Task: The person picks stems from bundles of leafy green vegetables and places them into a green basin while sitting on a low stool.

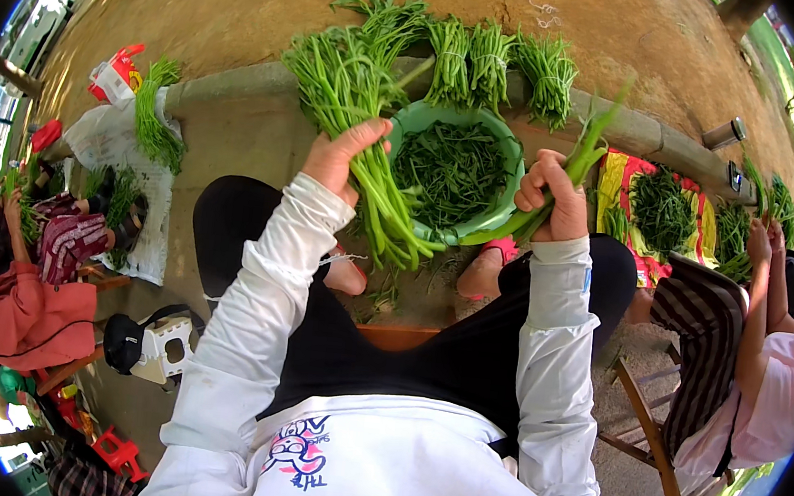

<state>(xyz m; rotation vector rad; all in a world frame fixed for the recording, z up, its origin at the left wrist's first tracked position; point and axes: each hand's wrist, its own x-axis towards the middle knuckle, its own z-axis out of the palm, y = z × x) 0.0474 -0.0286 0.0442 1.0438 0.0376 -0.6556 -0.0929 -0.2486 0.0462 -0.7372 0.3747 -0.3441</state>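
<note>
My left hand (343, 159) is closed around a thick bunch of leafy green stalks (332, 79), which look like water spinach. Their cut ends (397, 229) hang down toward my feet. In my right hand (558, 198) a few green stalks (586, 153) are gripped, pointing up and away, with lower ends reaching left. Between the two hands, on the ground, stands a light green basin (515, 154) holding loose dark green leaves (450, 169). Beyond its far rim lie several tied bundles (450, 62) of the same greens along a stone kerb.
A person (748, 377) in striped trousers sits at right, beside a red and yellow sack (707, 225) bearing leaves. At left, another person (37, 309) sits near a white sheet (155, 225). A white folding stool (165, 350) with a black bag (123, 343) stands nearby.
</note>
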